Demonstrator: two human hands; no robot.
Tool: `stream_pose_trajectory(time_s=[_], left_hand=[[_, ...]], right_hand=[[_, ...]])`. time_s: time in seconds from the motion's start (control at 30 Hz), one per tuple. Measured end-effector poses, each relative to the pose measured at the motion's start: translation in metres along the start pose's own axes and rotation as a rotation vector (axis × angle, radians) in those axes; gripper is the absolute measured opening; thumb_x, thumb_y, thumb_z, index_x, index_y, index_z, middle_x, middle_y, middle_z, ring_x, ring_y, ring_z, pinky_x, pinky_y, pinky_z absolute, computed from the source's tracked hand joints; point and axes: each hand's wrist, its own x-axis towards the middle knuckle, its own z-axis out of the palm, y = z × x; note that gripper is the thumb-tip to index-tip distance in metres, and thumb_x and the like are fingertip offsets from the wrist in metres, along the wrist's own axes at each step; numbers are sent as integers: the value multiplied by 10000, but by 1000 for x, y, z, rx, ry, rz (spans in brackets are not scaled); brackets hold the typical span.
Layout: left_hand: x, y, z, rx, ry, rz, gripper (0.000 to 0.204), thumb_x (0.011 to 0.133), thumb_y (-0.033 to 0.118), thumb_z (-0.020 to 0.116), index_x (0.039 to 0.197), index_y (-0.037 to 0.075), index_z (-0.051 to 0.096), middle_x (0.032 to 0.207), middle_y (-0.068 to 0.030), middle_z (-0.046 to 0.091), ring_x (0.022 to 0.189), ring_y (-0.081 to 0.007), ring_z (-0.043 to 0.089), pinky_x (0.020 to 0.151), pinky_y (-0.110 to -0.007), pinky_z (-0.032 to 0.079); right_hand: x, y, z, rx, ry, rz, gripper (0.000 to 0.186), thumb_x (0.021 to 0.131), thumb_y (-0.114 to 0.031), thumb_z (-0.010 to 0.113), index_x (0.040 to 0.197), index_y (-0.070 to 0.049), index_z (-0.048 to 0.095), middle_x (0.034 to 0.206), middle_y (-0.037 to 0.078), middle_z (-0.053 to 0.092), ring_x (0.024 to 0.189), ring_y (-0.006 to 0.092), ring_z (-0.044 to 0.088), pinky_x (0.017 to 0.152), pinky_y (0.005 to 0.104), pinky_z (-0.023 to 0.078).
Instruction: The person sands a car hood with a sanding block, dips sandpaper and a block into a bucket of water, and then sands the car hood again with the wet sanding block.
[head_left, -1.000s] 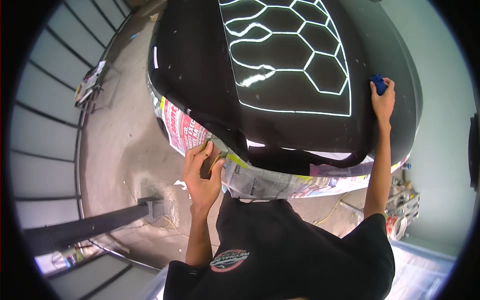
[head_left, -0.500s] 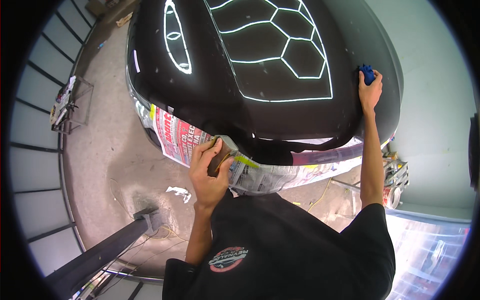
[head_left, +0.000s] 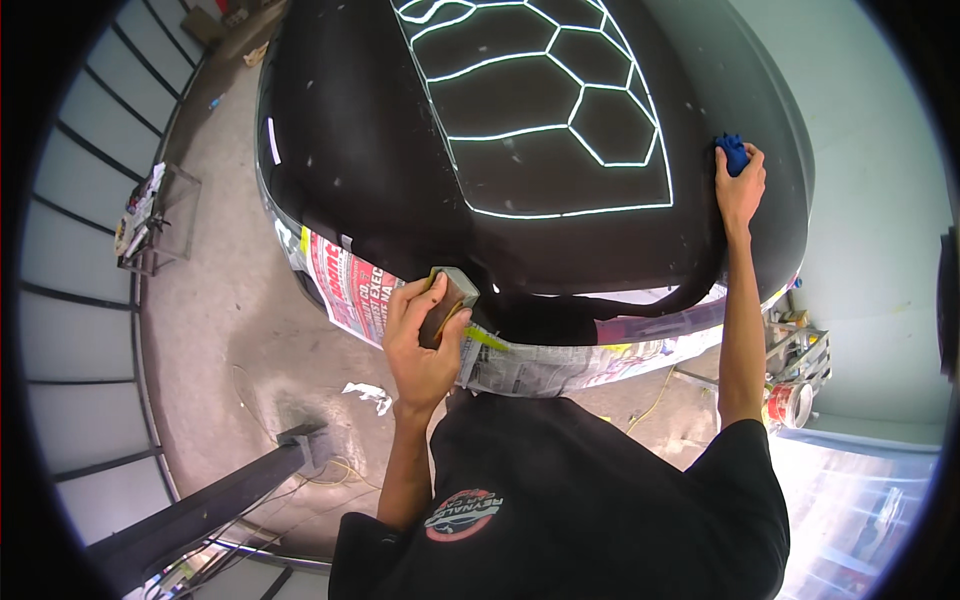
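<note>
A dark car body panel (head_left: 560, 245) spreads out in front of me, mirroring bright hexagonal light lines. My left hand (head_left: 424, 345) is closed around a grey sanding block (head_left: 453, 290) wrapped in brown sandpaper, held at the panel's near edge. Whether the block touches the paint I cannot tell. Farther off, on the right side of the panel, my right hand (head_left: 740, 190) grips a bunched blue cloth (head_left: 733, 153) against the surface. Newspaper masking (head_left: 540, 370) lines the panel's lower edge, with a strip of yellow-green tape (head_left: 488, 339) beside the block.
A small rack with items (head_left: 150, 225) stands at the left. White scrap paper (head_left: 368, 396) lies on the concrete floor near a dark post (head_left: 220, 500) with cables. On the right are a metal stand (head_left: 805, 355) and a paint bucket (head_left: 788, 404) by the pale wall.
My view has shifted slightly, moving the light reflections across the panel. Both hands keep their grips and stay in nearly the same places.
</note>
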Motion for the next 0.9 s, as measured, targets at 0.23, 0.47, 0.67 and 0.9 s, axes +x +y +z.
stream_pose_trajectory(time_s=[0.23, 0.47, 0.67, 0.9], left_hand=[[3, 13, 5, 30, 19, 54, 411, 798, -60, 791, 1198, -25, 704, 1143, -128, 640, 1033, -252, 646, 902, -332, 525], [-4, 10, -1, 2, 41, -10, 444, 790, -59, 791, 1222, -22, 699, 1172, -131, 657, 1071, -254, 646, 965, -338, 497], [-21, 0, -27, 53, 127, -53, 443, 799, -61, 785, 1231, -27, 696, 1187, -145, 646, 1081, -274, 651, 963, -347, 504], [-51, -31, -63, 77, 261, -163, 463, 786, -91, 771, 1238, -38, 689, 1188, -176, 655, 1090, -306, 660, 955, -367, 515]], right_hand=[[-10, -39, -9, -137, 201, -65, 696, 803, -466, 850, 1345, -133, 566, 1363, 124, 528, 1292, 378, 433, 1063, 563, 327], [-26, -228, 15, 306, 41, -396, 814, 727, -544, 868, 1369, -158, 551, 1407, 132, 481, 1345, 357, 392, 1047, 572, 299], [-12, -368, 68, 436, -63, -642, 540, 928, -501, 685, 1350, -180, 579, 1408, 136, 479, 1337, 369, 384, 1079, 559, 267], [-17, -432, 136, 390, -168, -808, 393, 998, -367, 571, 1241, -59, 611, 1272, 180, 542, 1214, 365, 497, 1015, 550, 369]])
